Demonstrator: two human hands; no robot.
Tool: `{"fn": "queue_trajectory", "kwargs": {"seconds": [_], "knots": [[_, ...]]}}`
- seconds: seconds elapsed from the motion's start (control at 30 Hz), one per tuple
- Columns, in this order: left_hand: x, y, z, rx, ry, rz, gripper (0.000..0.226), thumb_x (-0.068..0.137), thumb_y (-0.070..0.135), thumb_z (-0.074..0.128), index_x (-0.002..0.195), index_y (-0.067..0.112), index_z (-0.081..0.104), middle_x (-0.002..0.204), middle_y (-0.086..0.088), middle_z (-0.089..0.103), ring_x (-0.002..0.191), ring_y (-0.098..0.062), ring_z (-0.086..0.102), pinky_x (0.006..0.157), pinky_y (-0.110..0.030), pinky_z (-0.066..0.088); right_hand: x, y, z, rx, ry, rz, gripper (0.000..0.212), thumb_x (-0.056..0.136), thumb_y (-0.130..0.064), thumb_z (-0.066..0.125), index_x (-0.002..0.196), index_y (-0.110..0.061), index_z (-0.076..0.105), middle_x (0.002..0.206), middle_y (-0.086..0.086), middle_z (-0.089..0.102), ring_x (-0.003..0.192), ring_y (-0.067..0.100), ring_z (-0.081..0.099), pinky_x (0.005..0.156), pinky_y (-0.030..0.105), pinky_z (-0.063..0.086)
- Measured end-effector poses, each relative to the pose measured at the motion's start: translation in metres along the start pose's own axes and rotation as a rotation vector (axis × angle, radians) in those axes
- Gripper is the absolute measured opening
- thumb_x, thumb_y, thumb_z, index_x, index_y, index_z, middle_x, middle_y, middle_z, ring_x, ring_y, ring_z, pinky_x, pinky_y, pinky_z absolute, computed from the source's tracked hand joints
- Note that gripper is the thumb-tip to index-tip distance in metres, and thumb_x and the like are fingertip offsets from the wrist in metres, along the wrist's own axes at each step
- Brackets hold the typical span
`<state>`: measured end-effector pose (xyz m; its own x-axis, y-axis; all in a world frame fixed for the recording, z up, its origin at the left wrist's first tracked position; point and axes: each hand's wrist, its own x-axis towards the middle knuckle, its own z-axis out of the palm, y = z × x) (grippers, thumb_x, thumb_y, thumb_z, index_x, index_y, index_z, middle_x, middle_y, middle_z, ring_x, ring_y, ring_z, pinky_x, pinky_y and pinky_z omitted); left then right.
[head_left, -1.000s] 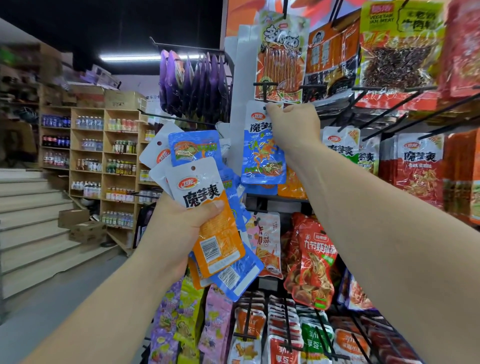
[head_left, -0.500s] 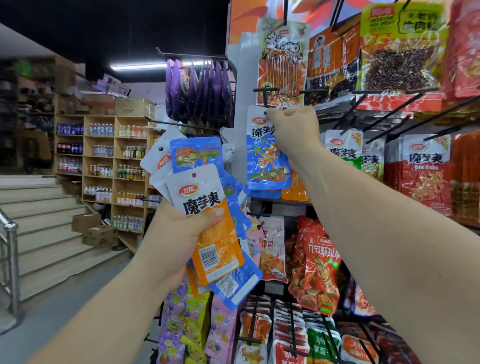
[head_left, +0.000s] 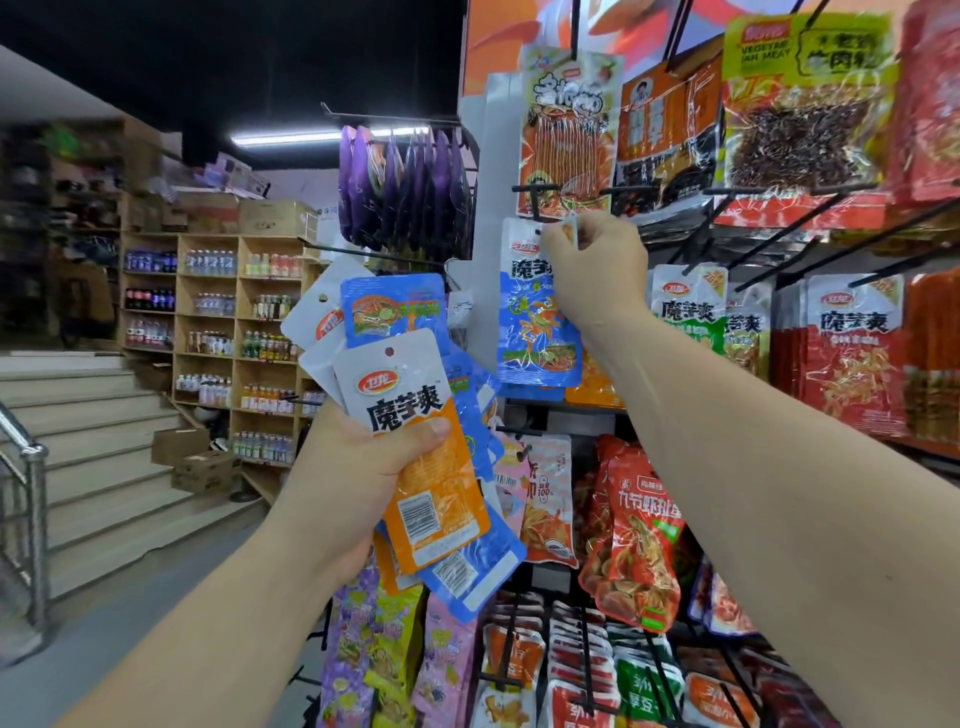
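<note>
my left hand (head_left: 353, 483) grips a fanned bundle of orange and blue foil snack packets (head_left: 415, 426). my right hand (head_left: 597, 270) pinches the top of a blue foil snack packet (head_left: 535, 332) hanging at a black wire peg (head_left: 535, 195) on the rack.

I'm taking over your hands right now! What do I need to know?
Left hand grips a fan of flat plastic snack packets: an orange-and-white one in front, blue ones behind.
Right hand pinches the top of a blue-and-white plastic packet just below the black metal peg; whether it hangs yet, I cannot tell.
To do: probably get it hung, then hang the fan's packets.
</note>
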<state>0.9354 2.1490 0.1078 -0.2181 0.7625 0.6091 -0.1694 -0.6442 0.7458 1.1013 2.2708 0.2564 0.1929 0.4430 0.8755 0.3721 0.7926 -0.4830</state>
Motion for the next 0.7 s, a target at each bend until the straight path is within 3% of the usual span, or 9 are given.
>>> {"fn": "queue_trajectory", "kwargs": {"seconds": [0.1, 0.23, 0.37, 0.47, 0.53, 0.63, 0.7], "knots": [[0.001, 0.000, 0.000, 0.002, 0.004, 0.002, 0.036, 0.090, -0.009, 0.067, 0.110, 0.021, 0.071, 0.101, -0.005, 0.081, 0.088, -0.024, 0.079, 0.067, -0.037, 0.065, -0.001, -0.002, 0.000, -0.008, -0.002, 0.004, 0.038, 0.094, -0.027, 0.064, 0.078, 0.006, 0.056, 0.066, 0.009, 0.043, 0.061, 0.018, 0.032, 0.056, 0.034, 0.025], [-0.001, 0.000, -0.001, 0.000, 0.006, 0.004, 0.038, 0.090, -0.008, 0.067, 0.117, 0.019, 0.070, 0.103, -0.005, 0.080, 0.089, -0.024, 0.079, 0.070, -0.040, 0.066, -0.001, -0.010, 0.001, -0.039, -0.025, 0.004, 0.036, 0.096, -0.020, 0.061, 0.066, -0.012, 0.042, 0.062, 0.004, 0.034, 0.057, 0.017, 0.026, 0.051, 0.032, 0.021], [-0.002, -0.001, -0.005, -0.010, 0.007, 0.000, 0.040, 0.090, -0.007, 0.067, 0.119, 0.020, 0.068, 0.104, -0.004, 0.080, 0.089, -0.023, 0.079, 0.064, -0.033, 0.063, 0.000, -0.012, 0.001, -0.087, -0.025, -0.012, 0.037, 0.096, -0.018, 0.059, 0.064, -0.013, 0.039, 0.061, 0.002, 0.034, 0.057, 0.017, 0.027, 0.055, 0.034, 0.022], [-0.003, -0.002, -0.007, 0.000, 0.008, -0.010, 0.039, 0.090, -0.005, 0.068, 0.120, 0.020, 0.068, 0.105, -0.004, 0.080, 0.091, -0.024, 0.078, 0.066, -0.033, 0.064, -0.002, -0.006, 0.000, -0.169, -0.026, -0.018, 0.044, 0.100, -0.021, 0.057, 0.061, -0.016, 0.035, 0.059, 0.002, 0.037, 0.055, 0.017, 0.031, 0.053, 0.033, 0.025], [-0.003, -0.003, -0.007, -0.004, 0.003, -0.019, 0.038, 0.091, -0.005, 0.068, 0.119, 0.019, 0.068, 0.105, -0.005, 0.080, 0.091, -0.025, 0.079, 0.066, -0.034, 0.064, -0.005, 0.000, 0.000, -0.231, -0.038, -0.018, 0.042, 0.102, -0.025, 0.056, 0.064, -0.016, 0.041, 0.061, 0.001, 0.045, 0.054, 0.016, 0.037, 0.052, 0.033, 0.026], [-0.003, -0.002, -0.005, -0.011, -0.006, -0.021, 0.038, 0.091, -0.006, 0.067, 0.120, 0.019, 0.068, 0.105, -0.005, 0.080, 0.091, -0.025, 0.079, 0.066, -0.034, 0.064, -0.010, 0.009, -0.001, -0.261, -0.058, -0.002, 0.013, 0.101, -0.026, 0.061, 0.095, -0.015, 0.063, 0.083, 0.002, 0.063, 0.072, 0.019, 0.055, 0.064, 0.031, 0.037], [-0.002, -0.002, -0.003, -0.016, -0.011, -0.017, 0.039, 0.091, -0.007, 0.067, 0.119, 0.020, 0.069, 0.105, -0.004, 0.081, 0.091, -0.024, 0.079, 0.066, -0.034, 0.064, -0.017, 0.015, -0.005, -0.251, -0.068, -0.004, 0.023, 0.100, -0.024, 0.065, 0.121, -0.017, 0.059, 0.092, 0.002, 0.065, 0.084, 0.021, 0.059, 0.071, 0.029, 0.039]]}}
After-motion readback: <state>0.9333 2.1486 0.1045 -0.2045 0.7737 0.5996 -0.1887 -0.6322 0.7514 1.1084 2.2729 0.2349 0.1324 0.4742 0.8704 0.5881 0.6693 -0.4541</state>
